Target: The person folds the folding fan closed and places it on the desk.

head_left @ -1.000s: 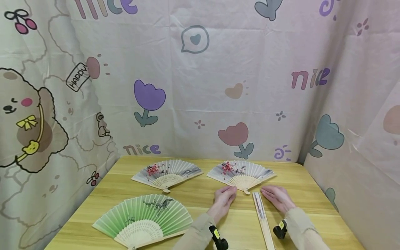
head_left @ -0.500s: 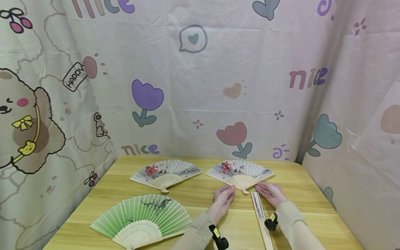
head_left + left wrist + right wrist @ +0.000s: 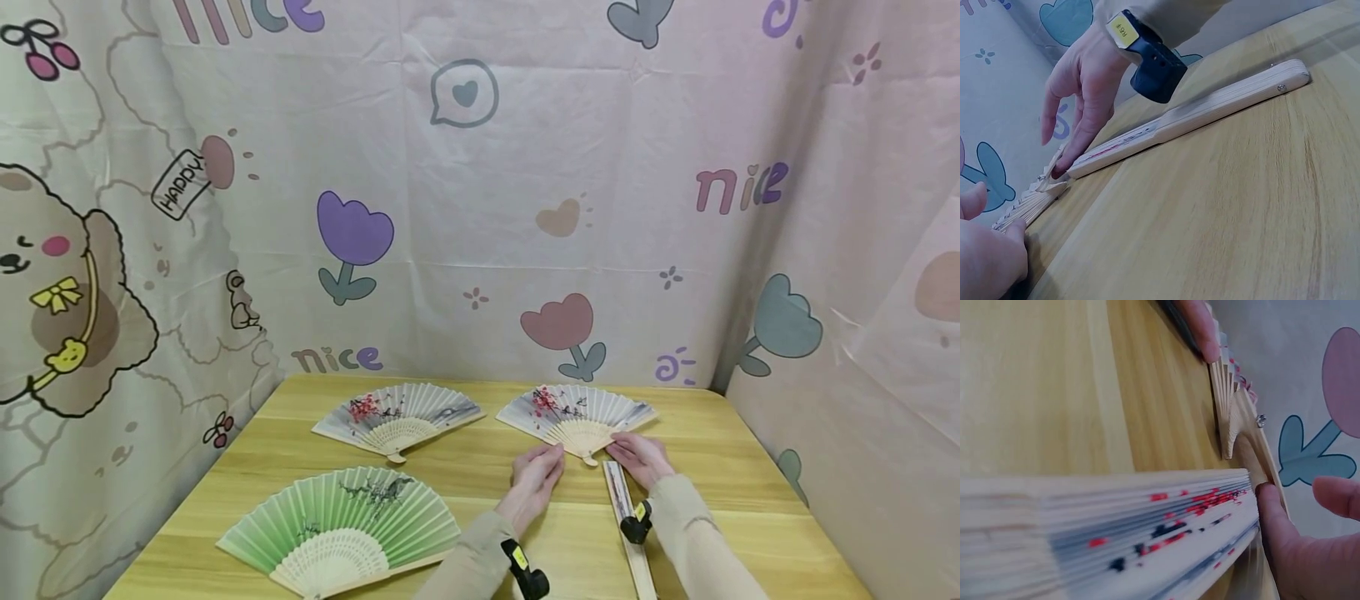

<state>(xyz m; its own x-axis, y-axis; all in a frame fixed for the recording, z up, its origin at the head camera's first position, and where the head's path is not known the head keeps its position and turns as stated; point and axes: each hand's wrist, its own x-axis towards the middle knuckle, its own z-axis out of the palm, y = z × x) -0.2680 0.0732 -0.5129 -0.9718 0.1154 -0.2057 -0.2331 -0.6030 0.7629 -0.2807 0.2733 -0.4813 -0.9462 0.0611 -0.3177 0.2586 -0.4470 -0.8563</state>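
A folding fan (image 3: 581, 414) with a white, blossom-painted leaf lies spread at the back right, its pivot toward me. My left hand (image 3: 534, 481) is at its lower left edge; in the left wrist view the thumb (image 3: 1015, 231) touches the ribs. My right hand (image 3: 640, 457) touches the right outer rib, one fingertip (image 3: 1266, 490) against it and another finger raised apart. Beneath the right wrist a closed folding fan (image 3: 636, 558) lies lengthwise on the table, also seen large in the right wrist view. The undersides of the fingers are partly hidden.
A second spread blossom fan (image 3: 401, 423) lies at the back left. Nearer, a spread green fan (image 3: 360, 529) reaches to my left sleeve. The wooden table (image 3: 750, 492) ends at a printed cloth backdrop (image 3: 457, 183) behind and at both sides.
My right hand has moved left and slightly forward, from beside the closed fan to the right outer rib of the spread fan. The left hand has stayed nearly still.
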